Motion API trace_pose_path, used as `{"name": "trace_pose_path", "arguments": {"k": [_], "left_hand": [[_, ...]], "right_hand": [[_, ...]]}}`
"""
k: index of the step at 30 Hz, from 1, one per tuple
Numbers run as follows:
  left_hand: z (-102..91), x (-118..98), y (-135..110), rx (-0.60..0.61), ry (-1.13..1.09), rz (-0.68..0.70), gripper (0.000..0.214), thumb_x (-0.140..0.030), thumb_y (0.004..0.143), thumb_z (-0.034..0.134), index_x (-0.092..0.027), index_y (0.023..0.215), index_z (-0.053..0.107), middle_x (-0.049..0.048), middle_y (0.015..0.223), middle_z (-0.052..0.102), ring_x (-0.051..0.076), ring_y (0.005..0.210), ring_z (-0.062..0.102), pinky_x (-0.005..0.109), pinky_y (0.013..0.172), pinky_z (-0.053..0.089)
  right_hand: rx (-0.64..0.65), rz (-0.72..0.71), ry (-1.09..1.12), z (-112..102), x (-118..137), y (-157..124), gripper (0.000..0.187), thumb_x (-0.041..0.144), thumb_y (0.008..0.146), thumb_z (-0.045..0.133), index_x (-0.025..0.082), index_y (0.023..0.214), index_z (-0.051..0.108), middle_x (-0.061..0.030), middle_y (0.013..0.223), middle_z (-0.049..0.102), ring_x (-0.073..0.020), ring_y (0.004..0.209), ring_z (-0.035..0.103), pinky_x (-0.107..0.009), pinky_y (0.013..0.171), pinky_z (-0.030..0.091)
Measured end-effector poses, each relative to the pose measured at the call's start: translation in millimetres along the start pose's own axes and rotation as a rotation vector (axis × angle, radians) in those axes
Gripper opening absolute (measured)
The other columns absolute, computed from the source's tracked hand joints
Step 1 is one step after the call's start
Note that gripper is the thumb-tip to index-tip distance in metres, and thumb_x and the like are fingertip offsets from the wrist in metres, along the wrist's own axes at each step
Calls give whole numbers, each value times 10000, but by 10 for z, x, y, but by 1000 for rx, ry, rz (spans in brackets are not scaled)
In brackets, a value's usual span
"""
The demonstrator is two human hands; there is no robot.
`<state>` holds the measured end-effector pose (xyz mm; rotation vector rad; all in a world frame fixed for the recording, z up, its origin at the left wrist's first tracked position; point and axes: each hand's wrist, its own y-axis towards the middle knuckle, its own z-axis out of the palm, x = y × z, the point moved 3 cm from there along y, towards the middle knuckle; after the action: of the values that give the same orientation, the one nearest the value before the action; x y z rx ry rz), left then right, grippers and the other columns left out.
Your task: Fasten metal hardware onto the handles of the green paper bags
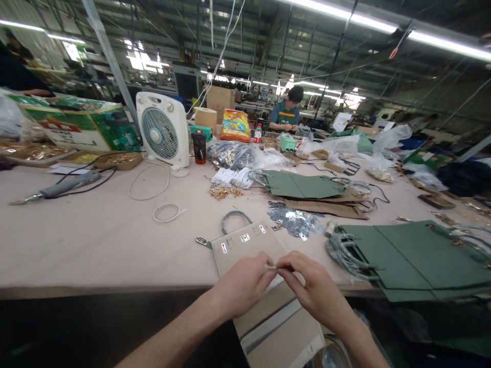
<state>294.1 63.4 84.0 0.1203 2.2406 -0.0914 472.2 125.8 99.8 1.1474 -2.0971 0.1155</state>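
Observation:
My left hand (241, 286) and my right hand (312, 286) meet above the table's front edge, their fingertips pinching a small pale strip (271, 267). Just beyond them lies a beige bag panel (245, 245) with small black-and-white labels on it, partly hidden by my hands. A grey braided handle (236, 219) loops from its far edge, and a metal buckle (203, 242) sits at its left corner. To the right, a stack of green panels (414, 260) has grey cords bunched at its left side.
Loose silver tags (293, 217) and brass fittings (225, 192) lie on the pale table (95, 240). Further back stand a white fan (159, 130), more green panels (303, 185) and plastic bags. A co-worker (287, 110) sits beyond the table. A corded tool (63, 185) lies left.

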Motion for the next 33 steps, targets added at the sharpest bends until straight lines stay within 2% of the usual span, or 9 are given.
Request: {"name": "trace_pose_path", "arguments": {"k": [2,6,10,13,20,24,29,31,33], "left_hand": [[2,10,3,-16,-30,9,304,-340,1016,503,-217,1281,588,62,980,745,232,939,686,300,793,459],[-5,12,19,3,-44,139,230,-287,1024,471,-210,1007,687,36,940,733,188,881,668,260,769,449],[-35,20,32,-15,-31,180,279,-289,1021,467,-198,899,701,13,809,693,155,754,616,235,665,403],[-54,30,52,-8,-32,185,313,-307,1023,464,-198,890,726,10,784,686,150,743,609,233,664,401],[-87,75,125,-13,-56,254,311,-325,1001,519,-200,911,789,37,859,702,168,840,615,241,741,424],[-41,150,164,-41,-286,136,277,-295,906,586,-164,729,753,-3,667,608,138,693,533,240,641,368],[145,445,242,-45,-734,-189,230,-345,781,640,-141,689,694,-60,525,388,93,521,317,245,504,236],[205,613,262,-74,-829,-274,289,-417,772,650,-134,753,703,-69,532,393,77,479,280,235,471,205],[238,758,269,-96,-814,-285,351,-471,785,642,-129,823,712,-45,600,508,70,459,333,223,455,240]], "right_hand": [[6,0,2,4,4,-5,137,287,1030,541,244,1014,670,-58,950,705,-199,874,666,-305,793,542],[18,20,34,11,-4,-5,149,298,1032,540,240,991,670,-53,933,707,-196,865,663,-298,788,537],[47,44,78,21,-33,25,159,340,1022,573,237,961,678,-39,905,702,-191,859,659,-292,794,534],[63,52,87,37,-54,47,176,362,1025,567,234,965,672,-44,911,702,-194,859,655,-299,798,534],[96,81,17,79,-80,76,108,266,1026,528,240,968,616,-28,932,662,-183,863,631,-292,790,502],[99,54,39,141,-87,128,114,241,1041,481,244,966,566,-29,929,628,-178,862,609,-286,783,495],[-32,-122,25,271,-108,43,131,193,1039,439,254,995,546,-57,934,610,-204,870,602,-327,789,511],[-53,-177,45,244,-168,-15,137,177,1031,455,264,1016,559,-59,940,624,-210,882,611,-333,799,521],[-101,-134,56,130,-295,5,125,194,1031,477,269,1036,577,-63,974,636,-215,941,623,-337,849,525]]}}
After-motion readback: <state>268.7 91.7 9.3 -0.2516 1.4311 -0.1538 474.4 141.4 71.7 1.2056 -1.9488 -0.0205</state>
